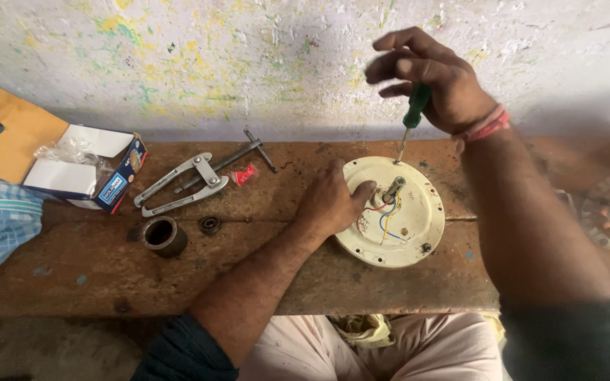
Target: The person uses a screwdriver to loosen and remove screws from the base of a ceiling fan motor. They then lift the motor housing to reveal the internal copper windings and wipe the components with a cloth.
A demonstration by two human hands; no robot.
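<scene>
My left hand (330, 201) pins the cream motor cover (418, 233) on the bench (93, 275), right hand (435, 77) gripping the green screwdriver (412, 116) at a rim screw — cover not yet off, wires (386, 215) exposed.

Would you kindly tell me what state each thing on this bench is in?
Right hand: gripping green screwdriver, tip down on the cover.
Left hand: pressing round cream motor cover, wires exposed.
Cardboard box: open.
Bearing puller: lying flat.
Metal sleeve: upright.
</scene>
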